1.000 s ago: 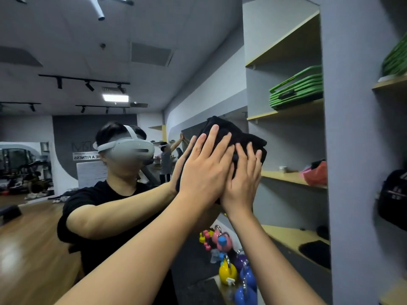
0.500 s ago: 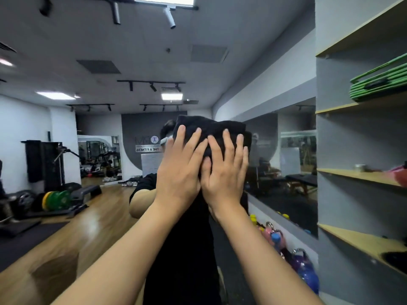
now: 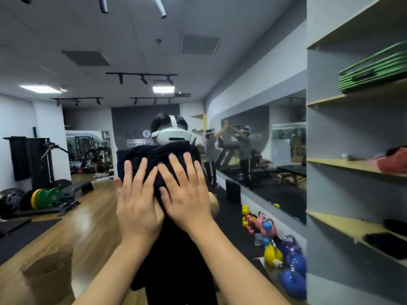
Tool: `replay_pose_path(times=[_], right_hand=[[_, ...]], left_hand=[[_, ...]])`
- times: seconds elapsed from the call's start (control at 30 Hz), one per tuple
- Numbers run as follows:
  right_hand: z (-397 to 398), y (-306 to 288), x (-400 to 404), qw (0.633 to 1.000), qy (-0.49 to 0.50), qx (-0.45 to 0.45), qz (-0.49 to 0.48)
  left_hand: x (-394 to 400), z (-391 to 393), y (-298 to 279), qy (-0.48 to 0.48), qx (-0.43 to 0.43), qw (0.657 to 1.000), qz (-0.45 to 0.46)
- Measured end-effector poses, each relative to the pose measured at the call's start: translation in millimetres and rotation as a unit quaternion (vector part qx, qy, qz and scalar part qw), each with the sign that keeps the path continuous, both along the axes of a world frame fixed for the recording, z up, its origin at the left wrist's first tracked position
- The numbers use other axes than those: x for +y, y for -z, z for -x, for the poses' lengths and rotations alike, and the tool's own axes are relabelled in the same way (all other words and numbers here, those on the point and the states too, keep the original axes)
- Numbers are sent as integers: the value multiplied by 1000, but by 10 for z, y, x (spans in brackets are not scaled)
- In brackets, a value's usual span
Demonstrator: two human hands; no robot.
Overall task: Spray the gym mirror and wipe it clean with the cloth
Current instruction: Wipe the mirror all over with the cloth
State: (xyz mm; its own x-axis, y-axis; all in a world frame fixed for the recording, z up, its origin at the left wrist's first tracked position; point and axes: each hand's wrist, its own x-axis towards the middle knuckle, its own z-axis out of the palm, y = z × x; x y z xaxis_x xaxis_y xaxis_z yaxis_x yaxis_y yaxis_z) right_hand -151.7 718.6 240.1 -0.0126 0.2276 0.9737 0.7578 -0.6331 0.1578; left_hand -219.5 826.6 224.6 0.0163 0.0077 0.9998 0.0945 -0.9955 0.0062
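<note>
A folded black cloth is pressed flat against the gym mirror right in front of me. My left hand lies on the cloth's lower left, fingers spread and pointing up. My right hand lies beside it on the lower right, its thumb crossing under the left fingers. Both palms push the cloth onto the glass. The mirror shows my own reflection in a black shirt with a white headset just above the cloth. No spray bottle is in view.
A grey shelf unit with wooden boards stands at the right, holding green mats. Coloured kettlebells sit on the floor below. Reflected in the glass are weight plates, a rack and wooden flooring.
Both hands have slid the cloth leftward across the mirror and then downward, so the reflected headset now shows above it. The view has turned left, away from the shelves.
</note>
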Motion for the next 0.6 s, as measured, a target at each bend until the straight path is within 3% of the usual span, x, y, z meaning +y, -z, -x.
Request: replay_pose_path(times=[0.17,0.6], right_hand=[[-379,58,-713,999,1,37,-18],[-2153,-64,-3619,988,25,100,-114]], left_hand=[[-702,-436,-1,15,1,1000,-20],[-3630,-2202,-449,55,50,990,-121]])
